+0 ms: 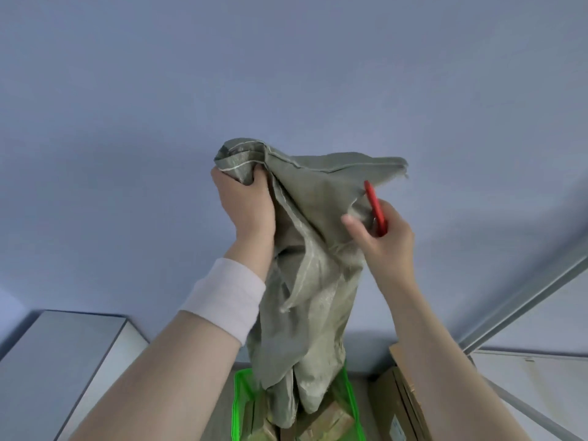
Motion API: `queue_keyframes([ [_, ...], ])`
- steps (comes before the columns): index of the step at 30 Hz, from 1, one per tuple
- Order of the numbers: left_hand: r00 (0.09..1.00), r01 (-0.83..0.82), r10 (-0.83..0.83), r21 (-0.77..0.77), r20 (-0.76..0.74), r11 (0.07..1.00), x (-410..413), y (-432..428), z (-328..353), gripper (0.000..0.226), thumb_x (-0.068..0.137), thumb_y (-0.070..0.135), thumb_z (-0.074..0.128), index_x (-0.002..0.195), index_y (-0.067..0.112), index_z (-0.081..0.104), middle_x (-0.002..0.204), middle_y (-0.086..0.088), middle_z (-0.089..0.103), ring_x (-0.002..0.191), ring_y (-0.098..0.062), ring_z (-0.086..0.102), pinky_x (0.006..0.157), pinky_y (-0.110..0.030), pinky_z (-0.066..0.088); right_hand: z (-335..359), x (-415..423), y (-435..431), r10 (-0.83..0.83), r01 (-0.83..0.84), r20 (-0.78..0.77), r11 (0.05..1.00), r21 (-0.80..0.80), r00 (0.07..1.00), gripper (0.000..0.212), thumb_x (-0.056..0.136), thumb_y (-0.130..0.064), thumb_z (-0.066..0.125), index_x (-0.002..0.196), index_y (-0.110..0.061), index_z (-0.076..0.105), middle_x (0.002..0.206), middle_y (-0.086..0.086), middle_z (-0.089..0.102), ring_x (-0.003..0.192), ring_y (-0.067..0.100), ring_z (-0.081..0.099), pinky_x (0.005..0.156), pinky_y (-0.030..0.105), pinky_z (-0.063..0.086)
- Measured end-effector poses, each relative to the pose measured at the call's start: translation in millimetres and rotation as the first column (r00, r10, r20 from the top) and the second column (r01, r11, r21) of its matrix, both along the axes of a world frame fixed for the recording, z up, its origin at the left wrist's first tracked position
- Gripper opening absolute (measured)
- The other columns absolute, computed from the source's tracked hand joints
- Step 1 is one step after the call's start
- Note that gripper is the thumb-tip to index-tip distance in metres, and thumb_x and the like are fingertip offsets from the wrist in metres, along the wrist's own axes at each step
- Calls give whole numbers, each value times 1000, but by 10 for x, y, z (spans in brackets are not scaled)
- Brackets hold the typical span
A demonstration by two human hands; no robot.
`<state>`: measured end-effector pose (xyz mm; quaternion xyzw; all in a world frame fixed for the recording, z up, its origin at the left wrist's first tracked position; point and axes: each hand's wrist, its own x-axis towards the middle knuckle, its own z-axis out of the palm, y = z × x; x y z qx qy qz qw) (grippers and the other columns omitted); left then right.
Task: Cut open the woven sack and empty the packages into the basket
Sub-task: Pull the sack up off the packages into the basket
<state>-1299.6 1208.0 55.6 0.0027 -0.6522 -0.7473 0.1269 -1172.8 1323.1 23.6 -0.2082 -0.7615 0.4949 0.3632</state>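
Green translucent plastic forms the basket [237,405] lowest in view, with tan wrapped packages [331,421] lying in it and a cardboard box [401,402] just beside it; above, the woven sack [311,281] hangs mouth-down into the basket, limp, creased, grey-green, apparently near empty; the left hand [245,211] clenches its stitched bottom corner; the right hand [385,240], apart from it, pinches the cloth while clasping a red cutter [375,208]; emptying looks almost done, so next a shake to free stragglers; beyond, plain blue-grey wall.
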Motion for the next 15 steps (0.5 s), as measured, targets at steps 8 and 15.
queue_keyframes([
  [8, 988, -128, 115, 134, 103, 983, 78, 191, 92, 42, 84, 14, 58, 119, 9, 35, 114, -4, 52, 93, -18, 56, 82, -26, 43, -167, 204, -257, 241, -254, 115, 960, 115, 964, 100, 29, -63, 80, 113, -18, 51, 65, -17, 47, 57, 0, 44, 59, 14, 35],
  [15, 979, 38, -64, 140, 191, 989, 50, 210, 119, 44, 81, 15, 61, 117, 12, 35, 108, -2, 51, 86, -17, 54, 82, -33, 48, -227, 111, -243, 24, -25, 66, 1000, 10, 998, 49, 67, -30, 81, 59, -18, 34, 46, -12, 33, 45, 6, 28, 47, 19, 23],
])
